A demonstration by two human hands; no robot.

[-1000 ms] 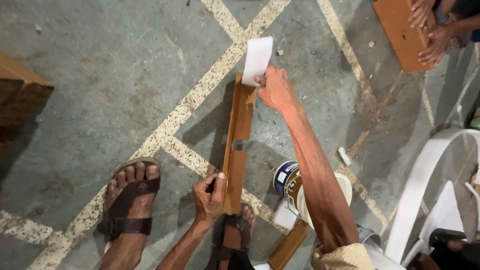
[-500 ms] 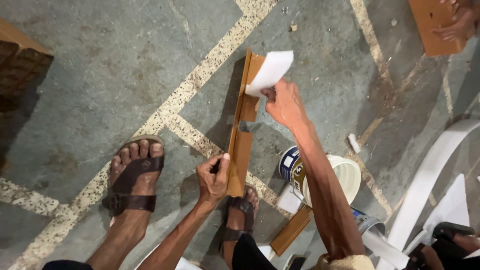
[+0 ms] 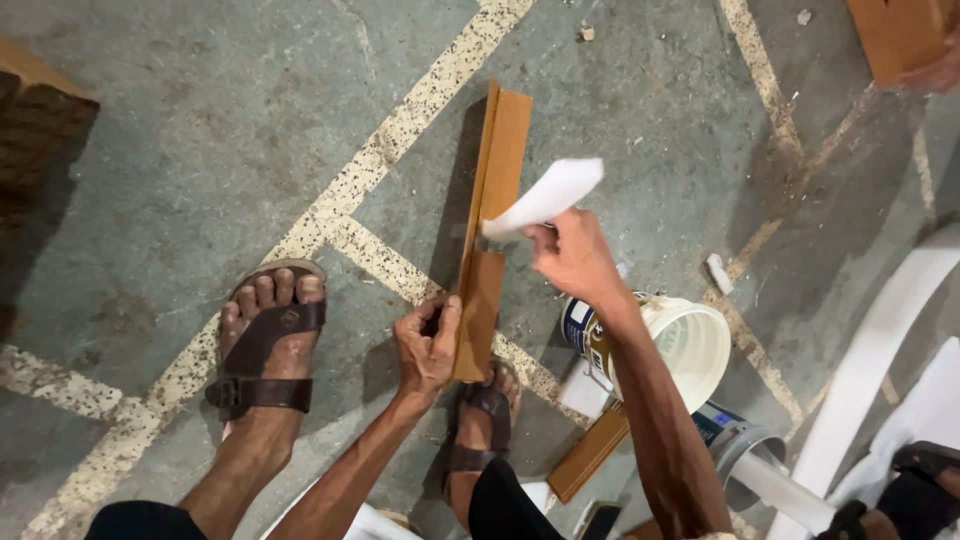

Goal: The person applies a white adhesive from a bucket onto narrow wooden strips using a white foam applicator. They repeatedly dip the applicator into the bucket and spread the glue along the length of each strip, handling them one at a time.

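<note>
Gripping the long brown angled wooden strip [image 3: 490, 230] near its lower end, the left hand [image 3: 428, 345] steadies it over the floor; at two o'clock, the right hand [image 3: 575, 255] pinches a folded white sandpaper sheet [image 3: 545, 198] against it.

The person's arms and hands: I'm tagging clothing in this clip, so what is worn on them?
Nothing shows on either. The left hand and right hand are bare, with no gloves, rings or watch visible. Both forearms are uncovered as far as the frame shows them; no sleeve is visible. The feet wear dark brown strap sandals.
</note>
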